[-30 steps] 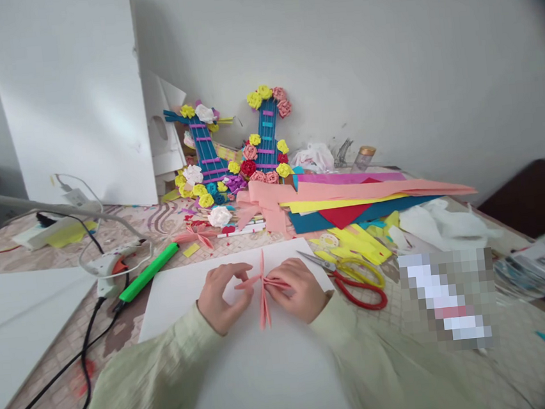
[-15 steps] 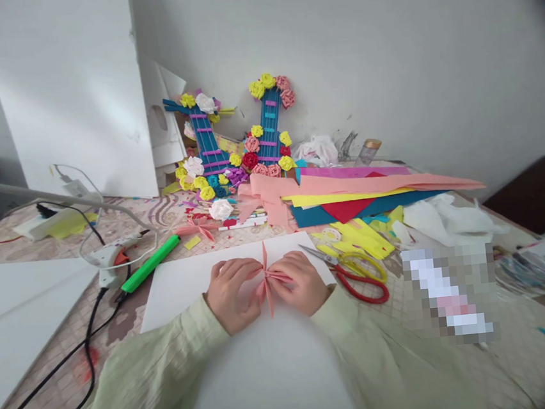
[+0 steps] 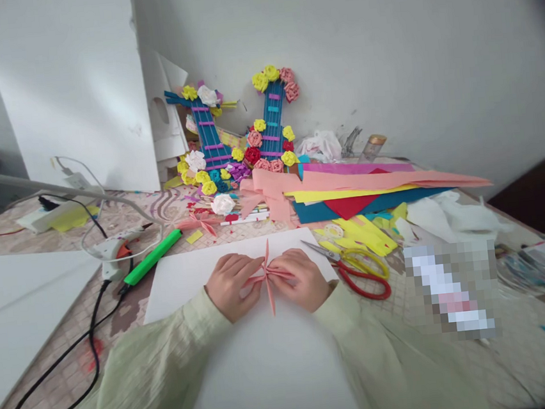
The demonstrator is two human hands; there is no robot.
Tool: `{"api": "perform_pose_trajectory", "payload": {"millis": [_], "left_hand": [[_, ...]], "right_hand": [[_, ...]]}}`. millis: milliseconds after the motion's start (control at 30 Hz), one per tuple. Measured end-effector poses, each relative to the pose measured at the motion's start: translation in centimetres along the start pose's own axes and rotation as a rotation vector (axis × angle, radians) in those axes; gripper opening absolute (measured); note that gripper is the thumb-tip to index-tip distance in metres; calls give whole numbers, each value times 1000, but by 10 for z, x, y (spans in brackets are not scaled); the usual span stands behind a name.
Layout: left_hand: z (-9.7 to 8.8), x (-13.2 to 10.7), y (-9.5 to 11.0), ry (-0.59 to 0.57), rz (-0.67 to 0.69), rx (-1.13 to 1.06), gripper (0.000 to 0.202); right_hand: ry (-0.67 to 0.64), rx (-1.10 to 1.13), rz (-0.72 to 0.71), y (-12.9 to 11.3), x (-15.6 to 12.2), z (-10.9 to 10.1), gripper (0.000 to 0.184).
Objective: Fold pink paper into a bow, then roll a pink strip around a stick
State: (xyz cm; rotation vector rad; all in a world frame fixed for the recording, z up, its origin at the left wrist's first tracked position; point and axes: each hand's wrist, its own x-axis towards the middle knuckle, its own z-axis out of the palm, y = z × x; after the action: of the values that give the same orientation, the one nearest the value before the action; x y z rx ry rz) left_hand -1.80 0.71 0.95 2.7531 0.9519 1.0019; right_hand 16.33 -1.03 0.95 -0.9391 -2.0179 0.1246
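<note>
Both hands pinch a pink folded paper flower (image 3: 271, 298) with narrow pointed petals, held over a white board (image 3: 269, 372). My left hand (image 3: 234, 285) is closed on its left petals, the fingertips close to the centre. On the other side my right hand (image 3: 301, 280) grips the right petals between thumb and fingers. One petal points away from me and one toward me, both free of the fingers. Parts of the side petals are hidden by the fingers. Red-handled scissors (image 3: 364, 279) lie just right of my right hand, partly on the board.
Behind stand two blue paper guitar-like shapes (image 3: 271, 118) trimmed with paper roses. Coloured paper sheets (image 3: 371, 185) are stacked before them. At left lie a green stick-like box (image 3: 155, 257), a glue gun (image 3: 113, 252) and a looping black cable (image 3: 92, 337). Yellow scraps (image 3: 365, 237) sit at right.
My left fingers have drawn in closer around the flower's left petals, which now look narrower and more pinched. My right hand keeps its grip. The whole view has shifted slightly.
</note>
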Motion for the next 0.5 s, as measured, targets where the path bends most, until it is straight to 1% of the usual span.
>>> {"api": "perform_pose_trajectory", "payload": {"millis": [67, 133, 233, 300, 367, 433, 500], "left_hand": [[1, 0, 0, -9, -5, -24, 36], [2, 0, 2, -15, -54, -66, 35], [-1, 1, 6, 28, -163, -145, 34], [-3, 2, 7, 53, -195, -173, 31], [-5, 3, 6, 49, -146, -176, 23], [-4, 4, 3, 55, -58, -171, 14], [-3, 4, 0, 65, -3, -160, 12]], "right_hand": [[1, 10, 2, -1, 0, -1, 7], [-1, 19, 8, -2, 1, -2, 7], [8, 14, 34, -3, 1, -4, 7], [22, 4, 49, -4, 1, -4, 6], [29, -1, 52, -4, 1, -5, 6], [35, -3, 47, -4, 1, -5, 7], [41, -6, 41, -4, 1, -5, 7]]}}
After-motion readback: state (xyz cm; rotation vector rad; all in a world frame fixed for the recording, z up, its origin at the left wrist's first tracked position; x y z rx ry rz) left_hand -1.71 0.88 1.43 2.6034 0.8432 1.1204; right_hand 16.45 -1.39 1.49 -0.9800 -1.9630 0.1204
